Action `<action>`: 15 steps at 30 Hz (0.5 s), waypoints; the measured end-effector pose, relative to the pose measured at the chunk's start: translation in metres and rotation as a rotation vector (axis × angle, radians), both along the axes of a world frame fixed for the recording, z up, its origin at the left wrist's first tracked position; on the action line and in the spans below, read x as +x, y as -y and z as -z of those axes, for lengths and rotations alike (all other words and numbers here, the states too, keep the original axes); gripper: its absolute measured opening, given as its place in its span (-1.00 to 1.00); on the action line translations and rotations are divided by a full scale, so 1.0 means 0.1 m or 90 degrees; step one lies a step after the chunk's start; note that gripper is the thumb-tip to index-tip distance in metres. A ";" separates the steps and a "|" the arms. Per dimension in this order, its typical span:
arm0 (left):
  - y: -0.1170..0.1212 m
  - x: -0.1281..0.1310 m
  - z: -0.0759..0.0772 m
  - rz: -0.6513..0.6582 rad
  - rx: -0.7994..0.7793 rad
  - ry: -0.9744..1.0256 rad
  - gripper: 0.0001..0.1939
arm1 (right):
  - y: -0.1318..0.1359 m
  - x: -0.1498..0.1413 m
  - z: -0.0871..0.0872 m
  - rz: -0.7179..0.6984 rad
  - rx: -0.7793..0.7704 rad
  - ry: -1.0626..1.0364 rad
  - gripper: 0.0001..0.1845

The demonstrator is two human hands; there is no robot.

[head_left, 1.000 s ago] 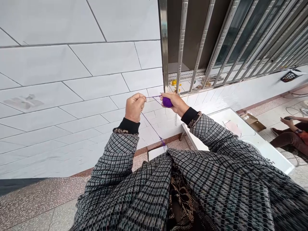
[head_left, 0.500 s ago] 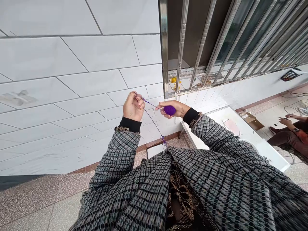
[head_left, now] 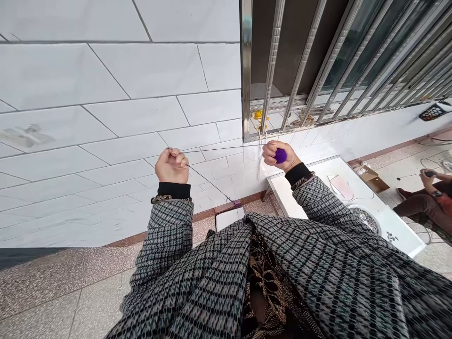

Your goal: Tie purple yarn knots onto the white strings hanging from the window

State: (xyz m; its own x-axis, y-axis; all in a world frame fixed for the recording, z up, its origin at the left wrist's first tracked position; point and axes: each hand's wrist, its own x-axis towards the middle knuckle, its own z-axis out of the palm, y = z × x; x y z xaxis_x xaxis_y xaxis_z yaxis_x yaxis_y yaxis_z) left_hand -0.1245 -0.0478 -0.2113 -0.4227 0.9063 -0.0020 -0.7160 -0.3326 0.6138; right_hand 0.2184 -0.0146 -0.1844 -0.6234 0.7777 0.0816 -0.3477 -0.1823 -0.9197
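Note:
My right hand (head_left: 277,156) is closed around a small purple ball of thread (head_left: 281,155), held up in front of the tiled wall below the window grille. My left hand (head_left: 172,166) is fisted, pinching the purple thread (head_left: 219,147). The thread runs taut between the two hands, and a second strand slants down from my left hand to a small tangle (head_left: 235,203) near my lap. Both arms are in checked grey sleeves.
A white tiled wall (head_left: 116,117) fills the left. A steel window grille (head_left: 318,61) stands at top right. A white table (head_left: 339,197) stands on my right. Another person's legs and hand (head_left: 429,197) show at the far right, beside a cardboard box (head_left: 370,175).
My hands have drawn apart: the left moved left, the right moved right and up with the ball. The thread between them is now longer and taut.

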 end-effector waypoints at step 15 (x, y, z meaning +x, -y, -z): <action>-0.12 -0.22 1.04 0.108 -0.326 -0.554 -0.73 | 0.04 -0.44 -1.39 0.100 0.089 0.172 -0.45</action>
State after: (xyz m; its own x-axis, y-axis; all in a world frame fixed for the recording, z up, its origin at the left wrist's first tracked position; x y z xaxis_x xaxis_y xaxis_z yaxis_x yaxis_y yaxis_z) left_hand -0.1461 -0.0358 -0.3151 -0.3290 0.9308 -0.1589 0.0332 0.1796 0.9832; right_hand 0.1744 -0.0188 -0.0450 -0.5098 0.8593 0.0421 -0.1021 -0.0118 -0.9947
